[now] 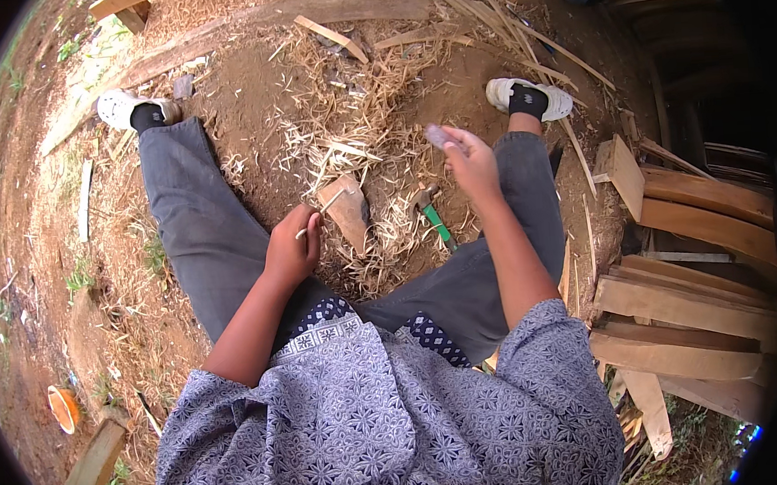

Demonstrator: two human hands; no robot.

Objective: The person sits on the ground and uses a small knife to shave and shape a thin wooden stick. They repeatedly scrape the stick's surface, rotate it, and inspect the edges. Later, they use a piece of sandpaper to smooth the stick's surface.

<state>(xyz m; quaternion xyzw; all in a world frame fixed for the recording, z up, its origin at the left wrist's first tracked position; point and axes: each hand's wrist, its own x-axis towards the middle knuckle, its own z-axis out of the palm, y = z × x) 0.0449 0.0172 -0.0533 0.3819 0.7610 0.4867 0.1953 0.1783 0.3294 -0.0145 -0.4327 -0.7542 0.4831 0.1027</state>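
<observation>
While your left hand [294, 246] is curled closed around a thin pale stick [332, 201], just left of the wooden block [346, 217], the stick's tip reaches over the block; you cannot tell whether they touch. Your right hand [471, 162], farther out and right of the block, pinches a small greyish piece [440, 135] between thumb and fingers. Right of the block lies a green-handled hammer [433, 215]; wood shavings [389, 247] surround the block.

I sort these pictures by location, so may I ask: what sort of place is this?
Probably an open-air woodworking spot: wood shavings litter the bare ground, cut boards are piled at the right, and a green-handled hammer lies between the person's legs.
</observation>
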